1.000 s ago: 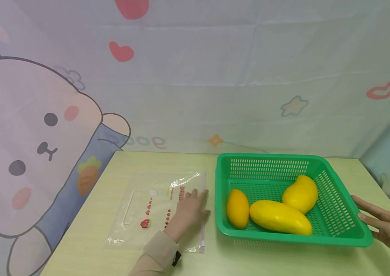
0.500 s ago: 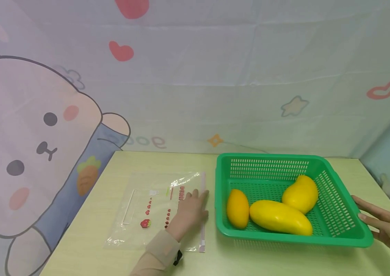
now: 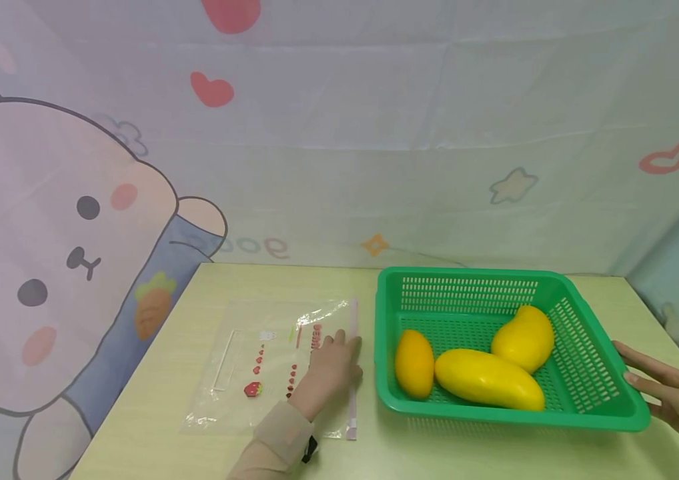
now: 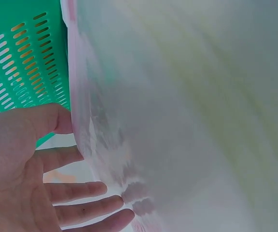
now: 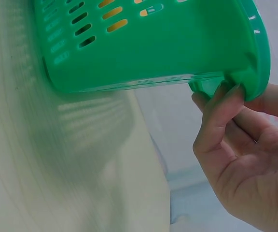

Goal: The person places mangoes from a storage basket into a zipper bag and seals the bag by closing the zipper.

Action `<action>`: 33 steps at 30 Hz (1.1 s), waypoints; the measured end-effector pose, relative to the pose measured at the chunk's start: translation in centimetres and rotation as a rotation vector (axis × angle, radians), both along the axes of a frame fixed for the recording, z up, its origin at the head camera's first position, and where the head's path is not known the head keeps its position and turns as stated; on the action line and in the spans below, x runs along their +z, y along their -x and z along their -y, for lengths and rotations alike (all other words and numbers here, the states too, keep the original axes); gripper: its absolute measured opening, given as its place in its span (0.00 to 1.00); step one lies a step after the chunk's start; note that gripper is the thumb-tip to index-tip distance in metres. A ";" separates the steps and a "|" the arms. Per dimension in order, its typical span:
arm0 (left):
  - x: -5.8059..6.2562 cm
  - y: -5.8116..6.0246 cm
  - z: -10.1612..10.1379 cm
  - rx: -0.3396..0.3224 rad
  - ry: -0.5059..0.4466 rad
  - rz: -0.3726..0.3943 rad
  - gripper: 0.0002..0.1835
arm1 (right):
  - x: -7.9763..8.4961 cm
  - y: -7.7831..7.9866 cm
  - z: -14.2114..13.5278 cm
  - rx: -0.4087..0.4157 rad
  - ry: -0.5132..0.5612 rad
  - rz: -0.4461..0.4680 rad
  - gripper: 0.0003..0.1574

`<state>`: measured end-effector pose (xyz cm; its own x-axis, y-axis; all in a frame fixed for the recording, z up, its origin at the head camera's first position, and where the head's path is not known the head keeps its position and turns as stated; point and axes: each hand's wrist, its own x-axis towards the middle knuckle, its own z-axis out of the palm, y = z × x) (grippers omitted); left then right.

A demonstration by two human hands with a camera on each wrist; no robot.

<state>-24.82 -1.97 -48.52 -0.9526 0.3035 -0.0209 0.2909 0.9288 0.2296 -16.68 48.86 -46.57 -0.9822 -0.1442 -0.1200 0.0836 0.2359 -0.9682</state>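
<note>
A flat, clear zip bag (image 3: 234,413) with red strawberry and heart prints lies on the table, its pinkish zip strip (image 4: 74,72) toward the basket. My left hand (image 3: 329,367) rests over the bag's right part. In the left wrist view its fingers (image 4: 76,191) are fairly straight and spread, with thumb and index tips right at the strip, apart from each other. A green slotted plastic basket (image 3: 465,415) stands to the right. Curled fingers of my right hand (image 5: 240,145) grip its right rim from beneath, with the thumb at the top.
Inside the basket lie an orange-yellow mango (image 3: 414,363), a long yellow mango-like fruit (image 3: 489,379) and a curved yellow mango (image 3: 522,339). A printed cloth (image 3: 327,167) hangs behind the pale wooden table (image 3: 153,393).
The left hand has shifted very slightly over the bag. The right hand keeps its grip on the basket, and the basket and fruit stay in place.
</note>
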 end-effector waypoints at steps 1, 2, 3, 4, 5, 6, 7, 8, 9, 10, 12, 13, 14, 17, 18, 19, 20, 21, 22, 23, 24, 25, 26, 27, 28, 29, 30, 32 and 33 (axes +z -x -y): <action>0.0 0.0 0.0 -0.002 -0.004 -0.002 0.28 | 0.0 0.0 0.0 -0.002 -0.009 -0.001 0.37; 0.0 -0.1 0.0 -0.004 -0.008 -0.003 0.27 | 0.0 0.0 0.0 -0.006 -0.021 0.000 0.37; 0.1 -0.1 0.0 -0.006 -0.012 -0.003 0.27 | -0.1 -0.1 0.0 -0.010 -0.042 0.002 0.37; 0.2 -0.1 0.0 -0.008 -0.017 -0.005 0.26 | -0.1 -0.1 0.0 -0.014 -0.063 0.004 0.37; 0.2 -0.1 0.0 -0.010 -0.021 -0.004 0.26 | -0.1 -0.1 0.1 -0.017 -0.089 0.010 0.37; 0.3 -0.2 0.1 -0.012 -0.029 -0.005 0.26 | -0.1 -0.1 0.1 -0.020 -0.118 0.015 0.37; 0.4 -0.2 0.1 -0.014 -0.033 -0.003 0.25 | -0.1 -0.1 0.1 -0.022 -0.148 0.018 0.38; 0.4 -0.2 0.1 -0.015 -0.035 0.000 0.26 | 0.0 -0.1 0.1 -0.026 -0.167 0.021 0.38; 0.4 -0.2 0.1 -0.016 -0.036 0.002 0.27 | 0.0 -0.1 0.1 -0.029 -0.193 0.023 0.38; 0.4 -0.2 0.1 -0.017 -0.038 0.002 0.27 | 0.0 -0.1 0.1 -0.030 -0.220 0.025 0.38; 0.4 -0.2 0.1 -0.017 -0.033 0.003 0.27 | 0.1 -0.2 0.2 -0.035 -0.270 0.034 0.38; 0.4 -0.2 0.1 -0.017 -0.027 0.003 0.27 | 0.1 -0.2 0.3 -0.038 -0.292 0.041 0.38; 0.4 -0.2 0.1 -0.017 -0.023 0.001 0.27 | 0.2 -0.2 0.4 -0.042 -0.314 0.045 0.38; 0.5 -0.2 0.2 -0.014 -0.008 -0.004 0.25 | 0.5 -0.3 0.7 -0.053 -0.366 0.070 0.39; 0.5 -0.2 0.2 -0.013 -0.007 -0.004 0.25 | 0.6 -0.4 0.8 -0.057 -0.375 0.078 0.40; 0.6 -0.2 0.2 -0.012 -0.009 -0.005 0.25 | 0.7 -0.4 0.8 -0.062 -0.384 0.081 0.40; 0.6 -0.3 0.2 -0.010 -0.013 -0.008 0.25 | 0.8 -0.4 0.9 -0.066 -0.393 0.085 0.40; 0.7 -0.3 0.2 -0.008 -0.016 -0.009 0.26 | 0.9 -0.4 1.0 -0.068 -0.400 0.092 0.41; 0.7 -0.3 0.2 -0.005 -0.018 -0.010 0.26 | 1.0 -0.5 1.0 -0.072 -0.410 0.093 0.41; 0.8 -0.4 0.2 0.000 -0.027 -0.010 0.27 | 1.1 -0.5 1.0 -0.076 -0.417 0.098 0.42; 0.8 -0.4 0.2 0.003 -0.031 -0.013 0.27 | 1.2 -0.5 1.1 -0.080 -0.417 0.109 0.42; 0.9 -0.4 0.2 0.006 -0.033 -0.018 0.28 | 1.3 -0.5 1.2 -0.083 -0.418 0.116 0.42; 0.9 -0.4 0.2 0.011 -0.036 -0.017 0.29 | 1.4 -0.5 1.2 -0.086 -0.421 0.122 0.43; 1.0 -0.4 0.2 0.014 -0.041 -0.015 0.29 | 1.4 -0.5 1.2 -0.090 -0.422 0.126 0.43; 0.9 -0.4 0.2 0.016 -0.047 -0.013 0.30 | 1.4 -0.6 1.2 -0.094 -0.426 0.129 0.43; 0.9 -0.3 0.2 0.018 -0.048 -0.012 0.30 | 1.5 -0.6 1.3 -0.097 -0.428 0.132 0.43; 0.8 -0.3 0.2 0.019 -0.046 -0.013 0.30 | 1.6 -0.6 1.4 -0.100 -0.431 0.133 0.43; 0.8 -0.2 0.2 0.022 -0.052 -0.006 0.31 | 1.8 -0.6 1.5 -0.106 -0.457 0.128 0.43; 0.7 -0.1 0.3 0.021 -0.053 -0.004 0.32 | 1.9 -0.7 1.6 -0.109 -0.467 0.128 0.44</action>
<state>-24.70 -2.24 -47.82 -0.9590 0.2836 -0.0011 0.2721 0.9214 0.2774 -16.01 47.30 -44.64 -0.9618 0.0560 -0.2678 0.2429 0.6252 -0.7417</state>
